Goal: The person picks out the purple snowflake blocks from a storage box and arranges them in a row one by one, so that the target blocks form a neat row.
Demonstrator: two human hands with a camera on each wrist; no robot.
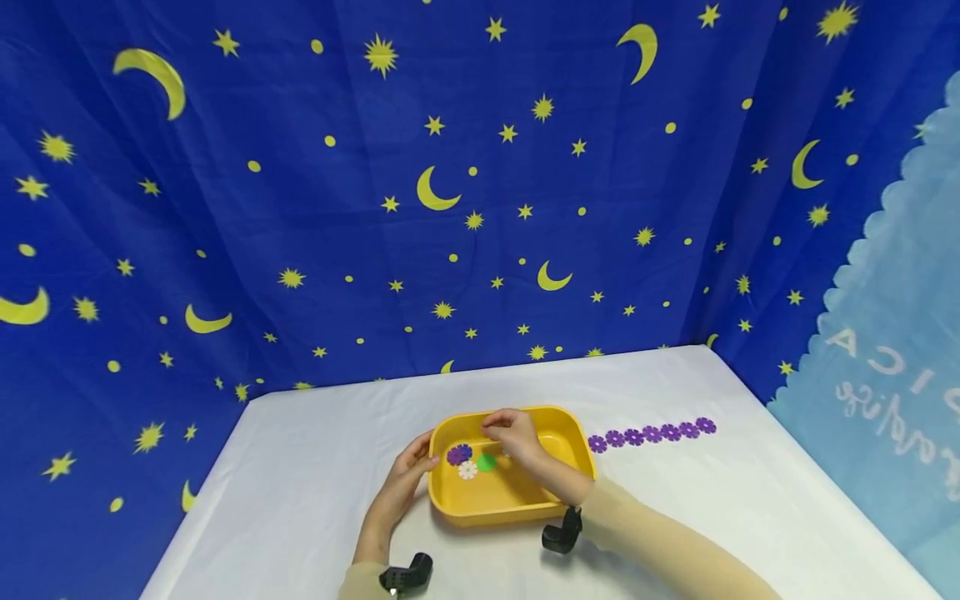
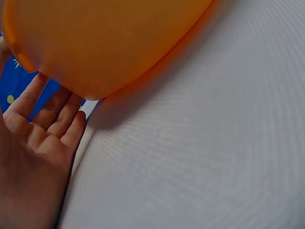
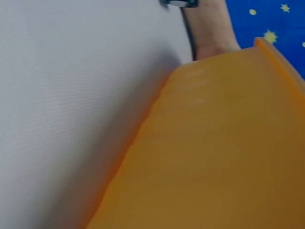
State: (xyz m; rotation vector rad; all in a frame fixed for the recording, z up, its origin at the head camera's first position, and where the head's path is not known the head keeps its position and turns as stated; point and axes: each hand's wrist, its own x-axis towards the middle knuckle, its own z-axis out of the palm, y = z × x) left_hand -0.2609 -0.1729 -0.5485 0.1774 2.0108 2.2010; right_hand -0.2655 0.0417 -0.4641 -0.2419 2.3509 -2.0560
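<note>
A yellow plastic tub (image 1: 495,510) stands on the white table. My left hand (image 1: 405,477) holds its left end, thumb over the rim and fingers along the outside; in the left wrist view those fingers (image 2: 66,119) reach behind the tub wall. My right hand (image 1: 517,433) is over the tub near its far wall, fingers bent and fingertips close together; whether anything is between them cannot be seen. Inside the tub lie a purple flower-shaped disc (image 1: 454,456), a blue one (image 1: 467,451), a white one (image 1: 468,471) and a green piece (image 1: 486,462).
To the right of the tub, a row of several purple flower-shaped discs (image 1: 652,433) runs across the white tablecloth (image 1: 285,500). A blue curtain (image 1: 360,233) with yellow moons and stars hangs behind; a light blue cloth (image 1: 885,408) hangs at right.
</note>
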